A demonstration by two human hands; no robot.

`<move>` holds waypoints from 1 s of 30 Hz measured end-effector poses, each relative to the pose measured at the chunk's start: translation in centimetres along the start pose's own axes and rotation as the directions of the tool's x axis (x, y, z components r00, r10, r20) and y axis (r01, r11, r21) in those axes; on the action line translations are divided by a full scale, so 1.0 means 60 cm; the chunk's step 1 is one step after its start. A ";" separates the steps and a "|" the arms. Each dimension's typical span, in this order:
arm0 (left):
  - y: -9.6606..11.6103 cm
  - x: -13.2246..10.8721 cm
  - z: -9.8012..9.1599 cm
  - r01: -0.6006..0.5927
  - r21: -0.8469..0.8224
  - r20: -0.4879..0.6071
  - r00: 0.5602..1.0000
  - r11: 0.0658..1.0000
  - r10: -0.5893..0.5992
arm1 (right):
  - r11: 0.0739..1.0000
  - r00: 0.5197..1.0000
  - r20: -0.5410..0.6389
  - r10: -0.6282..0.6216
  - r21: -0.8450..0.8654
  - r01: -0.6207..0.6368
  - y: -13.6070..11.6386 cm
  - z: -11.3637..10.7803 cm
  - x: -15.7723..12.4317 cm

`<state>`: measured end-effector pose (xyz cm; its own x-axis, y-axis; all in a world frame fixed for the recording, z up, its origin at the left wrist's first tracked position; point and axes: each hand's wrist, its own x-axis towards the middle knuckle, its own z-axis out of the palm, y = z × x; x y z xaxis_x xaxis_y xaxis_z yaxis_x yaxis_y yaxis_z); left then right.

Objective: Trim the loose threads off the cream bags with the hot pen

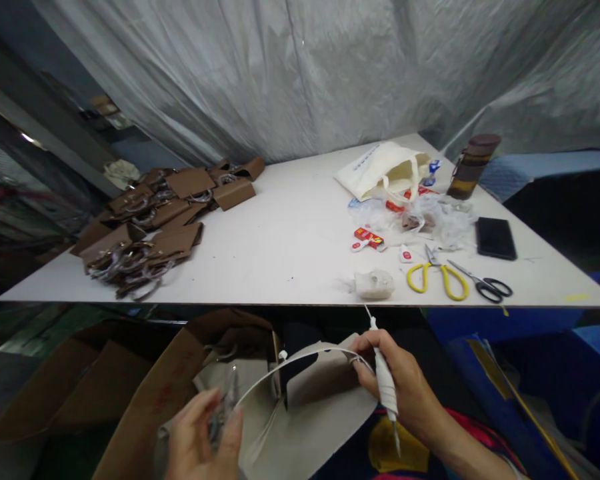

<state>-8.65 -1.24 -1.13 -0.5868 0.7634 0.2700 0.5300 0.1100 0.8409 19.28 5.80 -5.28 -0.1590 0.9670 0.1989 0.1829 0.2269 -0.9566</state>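
A pale grey bag (325, 407) is low in front of me, below the table edge. A thin light strap (300, 354) arcs over it between my hands. My right hand (405, 377) is closed around an awl-like tool with a white-wrapped handle (385, 383). Its thin metal tip points down, and the thumb and forefinger pinch the strap's right end. Slightly blurred, my left hand (200, 433) has thumb and forefinger apart near the strap's left end, the thumb tip at it. Something shiny, like clear plastic, shows behind these fingers.
An open cardboard box (135, 393) with grey pieces stands at lower left. On the white table (280, 247) lie piled brown bags (185, 183), yellow-handled scissors (437, 273), black-handled scissors (485, 283), a phone (496, 238), a tote (380, 170) and a bottle (474, 167).
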 end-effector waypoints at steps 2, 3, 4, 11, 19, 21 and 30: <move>0.045 0.030 0.001 -0.220 0.079 0.296 0.937 0.972 0.188 | 0.999 0.999 0.005 -0.050 0.007 0.050 -0.003 0.005 0.001; 0.070 0.043 0.009 -0.321 0.062 0.461 0.849 0.945 0.258 | 0.997 0.997 0.011 -0.073 0.004 0.073 -0.006 0.007 0.002; 0.095 0.055 0.021 -0.387 0.029 0.602 0.743 0.922 0.293 | 0.996 0.995 0.015 -0.094 -0.001 0.094 -0.010 0.010 0.003; 0.189 0.104 0.157 -0.449 -0.225 0.941 0.130 0.865 0.312 | 0.994 0.994 -0.020 -0.106 0.032 0.107 -0.013 0.014 0.019; 0.123 0.136 0.238 -0.073 -0.273 0.950 0.139 0.959 0.281 | 0.997 0.973 -0.217 0.077 0.023 -0.074 0.025 0.011 0.050; 0.111 0.129 0.251 -0.011 -0.244 0.948 0.208 0.970 0.241 | 0.994 0.969 -0.223 0.106 0.032 -0.102 0.025 0.010 0.057; 0.106 0.123 0.238 0.215 -0.292 0.898 0.397 0.932 0.190 | 0.984 0.973 -0.222 0.071 0.173 -0.033 0.002 0.021 0.074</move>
<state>-0.87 14.19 -0.50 0.4171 0.8956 -0.1545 0.1891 0.0807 0.9786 17.39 9.95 -4.76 0.0733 0.9823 0.1726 0.0173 0.1718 -0.9850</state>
